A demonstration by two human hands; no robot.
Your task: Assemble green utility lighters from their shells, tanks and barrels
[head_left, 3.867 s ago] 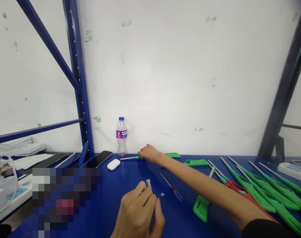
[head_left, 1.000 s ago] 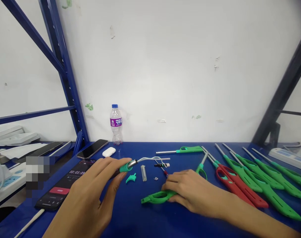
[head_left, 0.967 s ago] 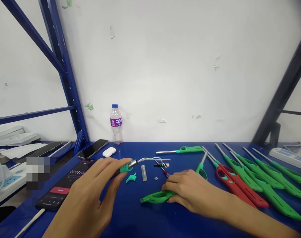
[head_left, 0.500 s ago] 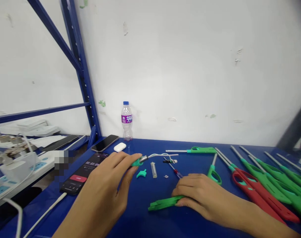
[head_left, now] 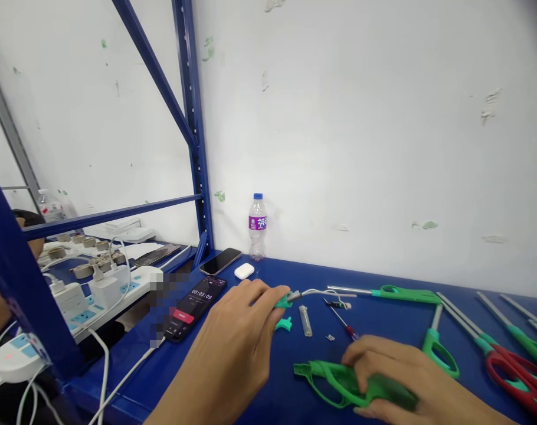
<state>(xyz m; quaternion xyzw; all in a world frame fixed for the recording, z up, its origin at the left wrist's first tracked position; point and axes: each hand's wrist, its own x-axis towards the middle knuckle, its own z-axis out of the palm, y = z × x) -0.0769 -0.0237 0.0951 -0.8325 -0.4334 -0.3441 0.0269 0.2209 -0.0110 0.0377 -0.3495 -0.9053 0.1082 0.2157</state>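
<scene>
My left hand (head_left: 237, 330) pinches a teal collar (head_left: 283, 301) with a metal tip and a thin white wire trailing right. In my right hand (head_left: 396, 372) is a green lighter casing (head_left: 324, 372), its loop-shaped guard facing left, lying low over the blue table (head_left: 251, 407). Between the hands lie a small teal trigger piece (head_left: 284, 324), a clear tube (head_left: 305, 321) and a tiny metal bit (head_left: 330, 337). Near the wire's end is a small black part (head_left: 338, 304). A screwdriver (head_left: 349, 330) with a red and clear handle points away, just beyond my right fingers.
Long-nosed green lighters (head_left: 410, 294) and red lighters (head_left: 516, 378) lie at the right. A timer phone (head_left: 196, 307), a second phone (head_left: 220, 261), a white earbud case (head_left: 244, 271) and a bottle (head_left: 257, 227) stand left and back. Power strips (head_left: 87, 313) sit beyond the blue frame (head_left: 193, 118).
The view has swung left, so everything sits further right. My right hand has turned the green casing, whose looped side now shows. My left hand keeps its pinch on the teal collar.
</scene>
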